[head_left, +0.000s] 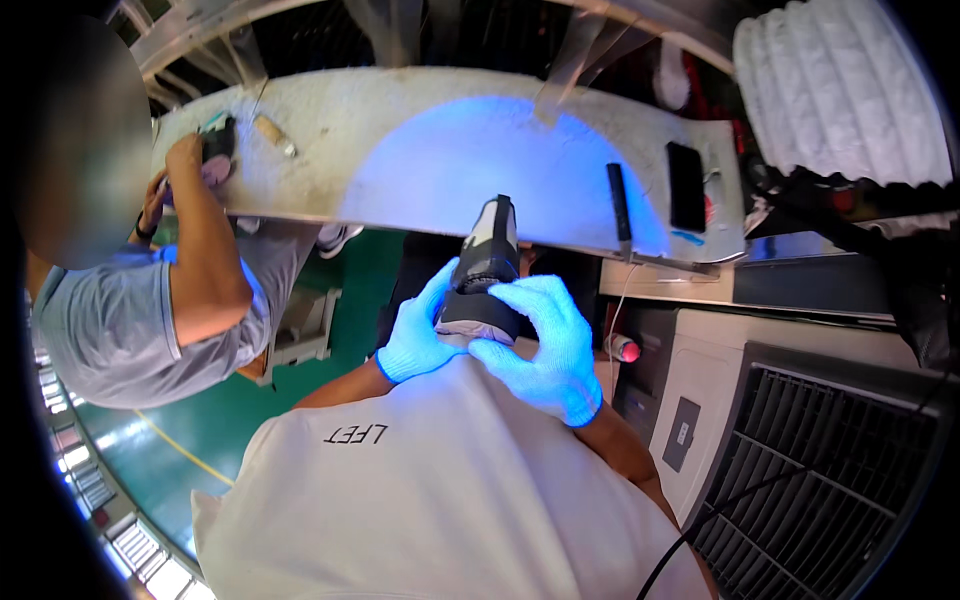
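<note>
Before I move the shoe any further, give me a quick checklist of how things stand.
1. Left hand on the black and grey shoe: ok, gloved, gripping its left side.
2. Right hand on the shoe: ok, fingers wrapped over its lower end.
3. Blue-lit workbench ahead: ok, bare under the light.
4. Dark slim tool and black phone-like slab: ok, apart from the shoe.
5. Co-worker's hand at the bench's left end: ok, well apart.
6. Shoe's underside: cannot tell.
</note>
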